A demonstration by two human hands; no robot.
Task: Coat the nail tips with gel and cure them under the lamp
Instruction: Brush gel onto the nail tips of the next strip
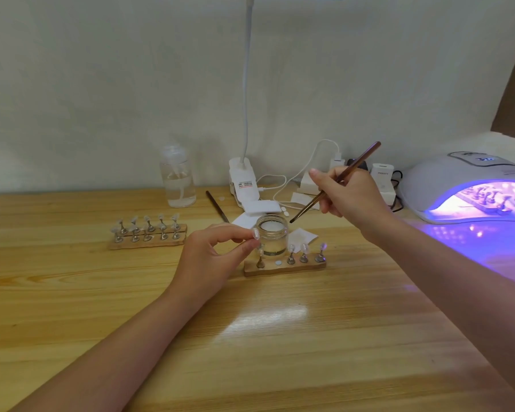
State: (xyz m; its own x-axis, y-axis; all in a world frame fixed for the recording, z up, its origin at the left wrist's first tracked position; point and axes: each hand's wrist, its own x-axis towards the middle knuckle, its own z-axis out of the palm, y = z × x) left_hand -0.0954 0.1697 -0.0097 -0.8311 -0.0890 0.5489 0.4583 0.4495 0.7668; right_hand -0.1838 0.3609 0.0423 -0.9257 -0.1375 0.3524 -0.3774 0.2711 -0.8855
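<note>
My left hand (217, 251) pinches a small nail-tip holder (255, 235) between thumb and fingers, just left of the open gel jar (272, 237). My right hand (351, 193) holds a brown brush (336, 181), its bristle end just above and right of the jar's mouth. In front of the jar lies a wooden stand (284, 267) with several metal holders carrying nail tips. A second wooden stand (147, 233), full of nail tips, sits to the left. The white curing lamp (464, 185) at the right glows purple, with another stand of tips inside.
A clear pump bottle (177, 179) stands at the back left. A white clip lamp (244, 185), chargers and cables crowd the back wall. A second brush (217, 206) and white wipes (262, 208) lie behind the jar. The wooden table (280, 337) stretches toward me.
</note>
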